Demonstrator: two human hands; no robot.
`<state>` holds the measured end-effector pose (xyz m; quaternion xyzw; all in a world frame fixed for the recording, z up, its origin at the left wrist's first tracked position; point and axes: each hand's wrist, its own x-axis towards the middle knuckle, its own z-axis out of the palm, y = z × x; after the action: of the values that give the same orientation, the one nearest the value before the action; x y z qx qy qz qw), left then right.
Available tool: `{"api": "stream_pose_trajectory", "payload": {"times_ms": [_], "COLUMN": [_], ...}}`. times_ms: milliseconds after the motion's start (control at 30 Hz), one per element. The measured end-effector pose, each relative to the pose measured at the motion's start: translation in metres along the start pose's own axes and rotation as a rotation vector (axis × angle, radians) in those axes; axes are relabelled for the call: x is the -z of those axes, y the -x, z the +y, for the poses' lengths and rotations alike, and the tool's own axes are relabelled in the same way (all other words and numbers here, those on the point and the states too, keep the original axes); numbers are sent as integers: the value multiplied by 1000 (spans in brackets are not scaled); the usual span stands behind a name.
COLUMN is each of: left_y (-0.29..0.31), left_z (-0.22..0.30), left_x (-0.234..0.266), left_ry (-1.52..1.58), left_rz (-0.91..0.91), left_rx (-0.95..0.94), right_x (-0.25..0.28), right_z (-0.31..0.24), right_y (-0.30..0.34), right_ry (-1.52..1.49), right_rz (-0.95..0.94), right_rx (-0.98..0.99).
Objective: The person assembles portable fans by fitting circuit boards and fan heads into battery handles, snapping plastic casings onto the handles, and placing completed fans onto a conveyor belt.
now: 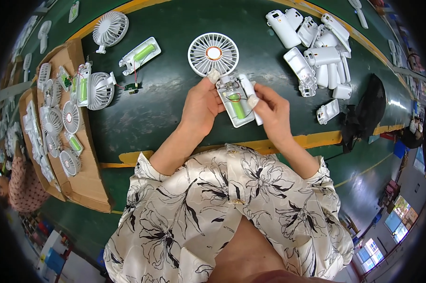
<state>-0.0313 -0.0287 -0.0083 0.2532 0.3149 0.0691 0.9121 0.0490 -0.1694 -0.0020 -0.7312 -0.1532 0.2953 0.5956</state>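
Note:
A small white handheld fan with a round grille lies head-away on the bench, its opened handle shell toward me. Inside the handle show a green battery cell and thin red wires. My left hand is closed on the handle's left side, thumb near the fan's neck. In my right hand is a white handle cover, held on edge along the handle's right side. Pale wraps cover a fingertip or thumb on each hand.
Loose white handle covers are piled at the right, near a black cloth or bag. A cardboard tray of fan parts stands at the left. Between it and me lie a battery-filled shell and a wired circuit board.

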Motion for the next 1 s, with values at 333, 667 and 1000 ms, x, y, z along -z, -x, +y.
{"api": "stream_pose_trajectory", "payload": {"times_ms": [333,667,1000], "left_y": [3,3,0], "left_z": [2,2,-9], "left_x": [-4,-5,-2], "left_ry": [-7,0,-136], "left_rz": [28,45,69], "left_rx": [-10,-7,-44], "right_x": [-20,-25,-28], "right_z": [-18,-22,-20], "right_y": [-1,-4,-4], "right_ry": [872,991,1063], "right_rz": [99,25,61], "right_rx": [776,747,804]}}
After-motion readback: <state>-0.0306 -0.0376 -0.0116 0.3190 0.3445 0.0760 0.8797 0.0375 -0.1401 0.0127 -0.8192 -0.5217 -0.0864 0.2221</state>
